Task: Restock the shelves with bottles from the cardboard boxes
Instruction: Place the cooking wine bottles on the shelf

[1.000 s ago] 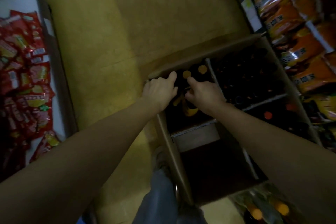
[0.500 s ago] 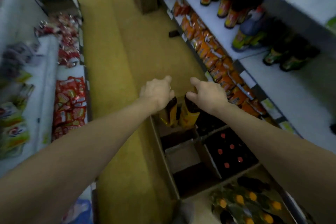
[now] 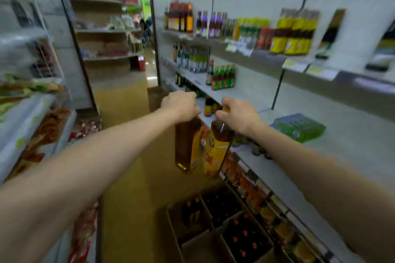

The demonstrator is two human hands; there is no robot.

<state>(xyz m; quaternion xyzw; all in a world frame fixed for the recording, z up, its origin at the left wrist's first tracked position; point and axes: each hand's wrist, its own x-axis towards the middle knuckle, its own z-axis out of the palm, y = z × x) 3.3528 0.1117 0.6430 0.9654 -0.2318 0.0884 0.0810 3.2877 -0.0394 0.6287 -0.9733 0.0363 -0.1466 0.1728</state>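
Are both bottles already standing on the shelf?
No, the left hand and right hand each grip a bottle by its neck, hanging in the air above the cardboard box.

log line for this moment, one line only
phase: carrying to shelf | left hand: grips left bottle by neck | right hand: grips right bottle by neck | cardboard box: below, bottles remain

A grocery shop aisle: long shelves (image 3: 245, 92) of bottled sauces (image 3: 295, 32), price tags (image 3: 295, 66), snack packets (image 3: 250, 194).
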